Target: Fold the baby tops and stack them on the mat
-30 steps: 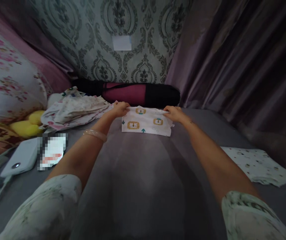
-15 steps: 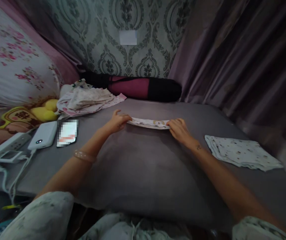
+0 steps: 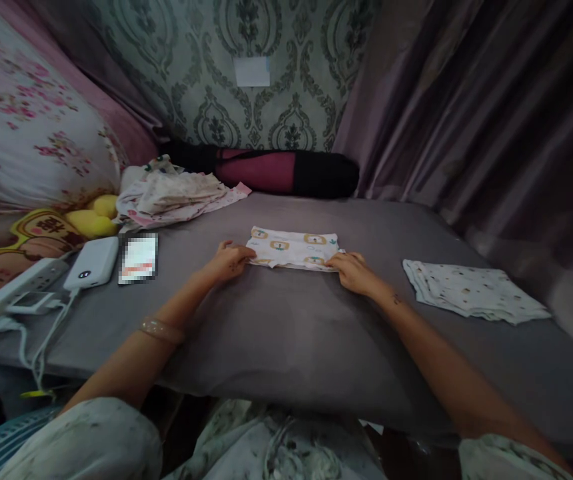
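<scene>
A white cloth [image 3: 293, 248] with orange and green prints, folded into a flat rectangle, lies on the grey bed sheet [image 3: 286, 333] in front of me. My left hand [image 3: 233, 260] pinches its near left corner. At the near right corner my right hand [image 3: 353, 270] grips it the same way. Off to the right rests another folded cloth [image 3: 473, 291], white with small dark specks, touched by neither hand.
A heap of crumpled clothes [image 3: 176, 197] sits at the back left. A dark red and black roll [image 3: 271, 171] lies along the wall. On the left are a power bank [image 3: 93, 263], a power strip [image 3: 21, 297], a pixelated flat item [image 3: 139, 258] and a yellow plush [image 3: 46, 233].
The cloth, stretched as a narrow strip between my hands before, now lies flat with its printed face up. Both hands have come slightly nearer and lower, still holding it.
</scene>
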Available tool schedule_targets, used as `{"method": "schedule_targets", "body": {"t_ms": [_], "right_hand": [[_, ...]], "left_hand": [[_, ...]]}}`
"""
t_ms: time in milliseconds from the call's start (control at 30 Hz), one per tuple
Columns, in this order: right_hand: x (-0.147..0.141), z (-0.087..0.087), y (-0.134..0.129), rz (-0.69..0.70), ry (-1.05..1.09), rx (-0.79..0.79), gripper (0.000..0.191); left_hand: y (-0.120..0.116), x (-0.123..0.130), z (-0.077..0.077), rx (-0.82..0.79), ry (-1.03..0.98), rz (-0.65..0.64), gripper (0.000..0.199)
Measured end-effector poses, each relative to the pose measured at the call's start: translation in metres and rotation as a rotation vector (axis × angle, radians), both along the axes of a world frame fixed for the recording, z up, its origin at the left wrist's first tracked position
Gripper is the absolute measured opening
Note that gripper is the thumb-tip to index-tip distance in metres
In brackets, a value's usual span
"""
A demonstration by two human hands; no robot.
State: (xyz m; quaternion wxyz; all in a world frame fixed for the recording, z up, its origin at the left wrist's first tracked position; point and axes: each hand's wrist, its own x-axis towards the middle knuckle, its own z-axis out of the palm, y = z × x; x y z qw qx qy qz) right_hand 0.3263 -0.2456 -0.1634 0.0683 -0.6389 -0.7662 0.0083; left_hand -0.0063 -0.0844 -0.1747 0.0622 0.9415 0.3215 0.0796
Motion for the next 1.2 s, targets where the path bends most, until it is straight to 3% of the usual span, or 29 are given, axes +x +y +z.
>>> {"method": "schedule_targets", "body": {"t_ms": [133,200,300,400,600,867,1200], "right_hand": [[-0.025,0.011,0.035,-0.132,0.012,0.006,0.038],[-0.045,0.010,0.058,-0.151,0.009,0.019,0.040],[-0.071,0.001,0.087,-0.150,0.013,-0.002,0.044],[-0.084,-0.011,0.104,-0.158,0.021,-0.040,0.049],[-0.079,-0.025,0.112,-0.170,0.066,-0.114,0.056],[-0.057,-0.026,0.106,-0.297,0.066,-0.142,0.057],[-0.015,-0.026,0.077,-0.411,0.079,-0.127,0.059]], "left_hand": [[0.000,0.043,0.011,0.007,-0.030,0.174,0.040],[-0.002,0.073,0.012,0.003,-0.051,0.193,0.041],[-0.003,0.111,0.005,0.007,-0.021,0.155,0.042],[0.000,0.129,-0.008,-0.012,0.018,0.201,0.043],[0.012,0.121,-0.024,-0.025,-0.004,0.209,0.049],[0.018,0.100,-0.022,0.052,0.014,0.279,0.058],[0.038,0.070,-0.025,-0.084,0.067,0.326,0.069]]}}
